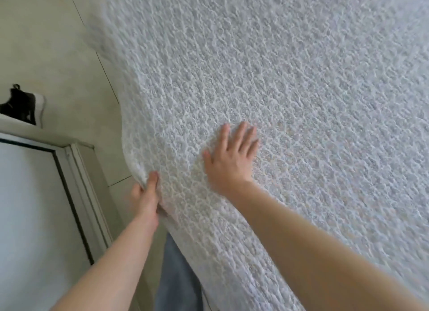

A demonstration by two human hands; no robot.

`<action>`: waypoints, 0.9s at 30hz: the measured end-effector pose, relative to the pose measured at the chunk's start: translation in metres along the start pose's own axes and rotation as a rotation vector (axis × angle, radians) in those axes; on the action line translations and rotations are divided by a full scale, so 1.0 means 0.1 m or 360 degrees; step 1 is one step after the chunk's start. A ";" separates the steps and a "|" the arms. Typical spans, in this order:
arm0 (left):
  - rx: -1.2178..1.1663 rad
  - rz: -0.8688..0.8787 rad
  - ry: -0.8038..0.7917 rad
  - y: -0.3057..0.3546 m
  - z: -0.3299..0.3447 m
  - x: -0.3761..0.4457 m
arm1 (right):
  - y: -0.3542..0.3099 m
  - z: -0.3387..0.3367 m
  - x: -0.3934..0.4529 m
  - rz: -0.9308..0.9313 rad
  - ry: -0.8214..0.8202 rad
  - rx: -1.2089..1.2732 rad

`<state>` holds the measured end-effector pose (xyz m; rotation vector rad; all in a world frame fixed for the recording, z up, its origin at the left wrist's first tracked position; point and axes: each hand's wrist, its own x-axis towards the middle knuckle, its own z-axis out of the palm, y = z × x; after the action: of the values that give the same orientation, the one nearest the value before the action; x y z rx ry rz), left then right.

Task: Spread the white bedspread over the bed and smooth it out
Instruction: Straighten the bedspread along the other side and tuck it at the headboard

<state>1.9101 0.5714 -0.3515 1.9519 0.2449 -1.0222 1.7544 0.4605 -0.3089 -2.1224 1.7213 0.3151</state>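
I see a pale tiled floor (58, 43), a dark shoe (22, 106) on it, and a framed glass door (34, 206).

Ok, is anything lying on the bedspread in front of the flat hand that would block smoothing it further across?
Nothing visible does. The right hand lies flat on the white textured bedspread, whose surface ahead is bare. The left hand has its grip on the near edge.

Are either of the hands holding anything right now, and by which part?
The left hand has a grip on the white bedspread at its side edge, thumb on top. The right hand holds nothing; it lies flat and open on the bedspread.
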 end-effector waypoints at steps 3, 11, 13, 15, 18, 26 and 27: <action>-0.0135 -0.0270 -0.0253 0.19 -0.06 0.32 | -0.65 -0.14 0.11 -0.0746 -0.0102 0.0037; -0.0227 -0.0230 -0.0561 1.80 0.33 1.23 | -0.03 -0.87 1.75 0.0597 0.0152 0.0119; -0.0269 -0.0156 -0.0514 2.14 0.32 1.48 | -0.10 -0.94 2.00 0.1027 0.0121 0.0324; -0.0399 -0.0111 -0.0398 2.33 0.18 1.68 | -0.46 -0.87 2.10 0.1084 0.0146 0.0251; -0.0442 0.0015 -0.0129 2.28 -0.11 1.80 | -1.42 -0.64 2.02 0.0393 0.0216 0.0066; -0.0347 -0.0208 -0.0465 2.77 0.21 2.28 | -1.86 -0.98 2.78 -0.0327 0.0264 0.0096; -0.0312 -0.0171 -0.0546 2.93 0.30 2.31 | -1.71 -1.07 2.97 -0.0096 0.0277 0.0079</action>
<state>2.1944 0.3279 -0.3484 1.5726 0.2481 -1.3316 1.9788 0.1804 -0.3076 -2.2171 1.7346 0.0713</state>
